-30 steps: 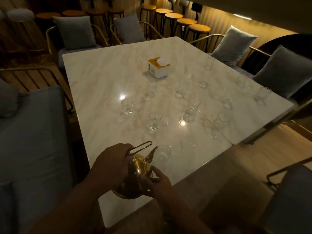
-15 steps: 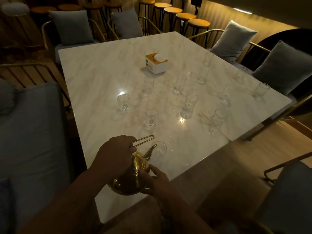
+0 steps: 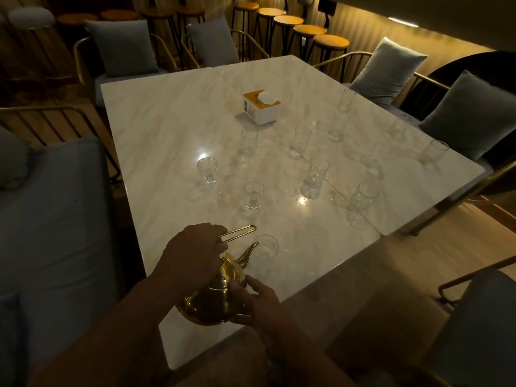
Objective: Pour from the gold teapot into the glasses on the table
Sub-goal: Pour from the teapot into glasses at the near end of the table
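The gold teapot (image 3: pixel 215 297) is held above the near edge of the marble table (image 3: pixel 167 129), tilted with its spout toward a clear glass (image 3: pixel 266 247). My left hand (image 3: pixel 195 252) grips the wire handle at the top. My right hand (image 3: pixel 257 298) supports the pot's lower right side. The spout tip sits just left of that glass's rim; I cannot tell if liquid flows. Several other clear glasses stand farther out, such as one glass (image 3: pixel 253 195) in the middle, another glass (image 3: pixel 207 170) to the left and a tall glass (image 3: pixel 314 177) to the right.
A white and yellow tissue box (image 3: pixel 262 106) stands mid-table. Chairs with grey cushions (image 3: pixel 122 46) surround the table, a grey sofa (image 3: pixel 53 219) lies to the left, and round stools (image 3: pixel 310 30) line the back wall. A seam (image 3: pixel 351 206) joins two tabletops.
The teapot and both hands have held almost the same place beside the near glass, with the pot tipped slightly more forward. My head view has shifted a little.
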Demonstrator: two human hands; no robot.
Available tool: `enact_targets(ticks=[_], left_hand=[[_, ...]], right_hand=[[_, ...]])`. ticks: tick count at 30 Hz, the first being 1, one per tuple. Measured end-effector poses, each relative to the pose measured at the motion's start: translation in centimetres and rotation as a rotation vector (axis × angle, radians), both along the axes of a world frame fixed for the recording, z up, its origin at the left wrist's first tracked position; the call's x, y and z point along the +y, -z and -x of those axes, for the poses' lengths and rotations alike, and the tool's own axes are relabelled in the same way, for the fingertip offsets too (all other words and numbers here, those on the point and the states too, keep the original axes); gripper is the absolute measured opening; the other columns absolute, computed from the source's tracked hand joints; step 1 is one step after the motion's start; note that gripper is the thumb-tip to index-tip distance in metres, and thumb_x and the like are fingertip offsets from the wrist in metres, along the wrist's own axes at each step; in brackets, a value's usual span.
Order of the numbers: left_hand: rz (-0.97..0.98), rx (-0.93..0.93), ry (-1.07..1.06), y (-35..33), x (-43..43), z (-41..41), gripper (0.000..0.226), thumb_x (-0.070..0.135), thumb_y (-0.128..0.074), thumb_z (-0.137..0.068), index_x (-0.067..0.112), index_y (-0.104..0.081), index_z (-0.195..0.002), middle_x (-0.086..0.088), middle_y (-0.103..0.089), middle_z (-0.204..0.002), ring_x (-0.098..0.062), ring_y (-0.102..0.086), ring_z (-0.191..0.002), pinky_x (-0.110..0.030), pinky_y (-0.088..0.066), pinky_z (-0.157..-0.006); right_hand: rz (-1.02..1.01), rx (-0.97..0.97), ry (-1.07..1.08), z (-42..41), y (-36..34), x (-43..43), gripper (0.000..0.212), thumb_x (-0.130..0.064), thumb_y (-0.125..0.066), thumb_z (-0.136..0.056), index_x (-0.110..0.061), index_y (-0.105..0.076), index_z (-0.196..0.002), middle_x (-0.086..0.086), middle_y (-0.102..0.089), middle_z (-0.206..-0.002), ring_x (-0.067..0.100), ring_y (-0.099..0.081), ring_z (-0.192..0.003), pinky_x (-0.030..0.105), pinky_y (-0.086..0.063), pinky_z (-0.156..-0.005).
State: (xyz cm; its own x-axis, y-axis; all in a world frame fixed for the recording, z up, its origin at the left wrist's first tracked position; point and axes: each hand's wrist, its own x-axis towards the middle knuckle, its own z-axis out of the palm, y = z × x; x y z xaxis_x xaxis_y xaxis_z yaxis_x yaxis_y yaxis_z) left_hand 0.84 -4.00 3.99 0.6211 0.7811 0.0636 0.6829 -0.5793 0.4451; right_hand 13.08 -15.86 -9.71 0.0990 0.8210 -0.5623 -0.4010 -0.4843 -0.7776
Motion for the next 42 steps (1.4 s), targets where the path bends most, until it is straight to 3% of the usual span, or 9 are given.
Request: enact_targets(ticks=[12,17,27,36,42], left_hand=[[-0.008,0.008,0.024,-0.3,0.2,0.5,0.029,0.024,-0.060,-0.092,0.017,-0.065,-0.120,0.000,-0.070,-0.102,-0.017,-0.065,-0.091,-0.035,-0.054,-0.082],[-0.006,-0.006,0.033,-0.1,0.3,0.6,0.032,0.025,-0.060,-0.093,0.017,-0.064,-0.123,-0.001,-0.071,-0.106,-0.016,-0.065,-0.093,-0.027,-0.049,-0.082],[-0.028,-0.013,0.063,0.1,0.6,0.9,0.033,0.024,-0.063,-0.090,0.016,-0.064,-0.123,-0.002,-0.072,-0.106,-0.016,-0.066,-0.092,-0.024,-0.047,-0.080],[-0.047,-0.037,0.058,-0.1,0.4,1.1,0.030,0.024,-0.063,-0.090,0.017,-0.066,-0.119,0.001,-0.072,-0.102,-0.016,-0.066,-0.090,-0.030,-0.052,-0.080],[-0.047,-0.027,0.075,-0.3,0.6,1.2,0.029,0.023,-0.065,-0.089,0.017,-0.067,-0.117,0.002,-0.072,-0.099,-0.016,-0.066,-0.087,-0.032,-0.055,-0.079]], right_hand=[[0.013,0.011,0.018,1.0,-0.3,0.0,0.055,-0.040,-0.076,-0.084,-0.031,-0.053,-0.133,0.010,-0.073,-0.116,0.027,-0.073,-0.102,0.045,-0.061,-0.088],[0.026,0.027,0.022,1.2,-0.3,0.1,0.054,-0.039,-0.077,-0.084,-0.033,-0.053,-0.131,0.012,-0.071,-0.118,0.028,-0.073,-0.103,0.047,-0.060,-0.090],[0.013,-0.008,0.021,1.6,-0.7,-0.1,0.046,-0.039,-0.073,-0.086,-0.034,-0.056,-0.128,0.008,-0.073,-0.115,0.026,-0.073,-0.101,0.043,-0.061,-0.087],[0.002,0.012,0.022,1.8,-0.7,-0.3,0.037,-0.041,-0.075,-0.084,-0.038,-0.058,-0.117,0.009,-0.074,-0.113,0.027,-0.073,-0.102,0.048,-0.059,-0.091],[-0.001,-0.002,0.039,2.0,-0.1,0.0,0.062,-0.043,-0.077,-0.082,-0.028,-0.052,-0.137,0.011,-0.071,-0.118,0.030,-0.072,-0.104,0.049,-0.059,-0.091]])
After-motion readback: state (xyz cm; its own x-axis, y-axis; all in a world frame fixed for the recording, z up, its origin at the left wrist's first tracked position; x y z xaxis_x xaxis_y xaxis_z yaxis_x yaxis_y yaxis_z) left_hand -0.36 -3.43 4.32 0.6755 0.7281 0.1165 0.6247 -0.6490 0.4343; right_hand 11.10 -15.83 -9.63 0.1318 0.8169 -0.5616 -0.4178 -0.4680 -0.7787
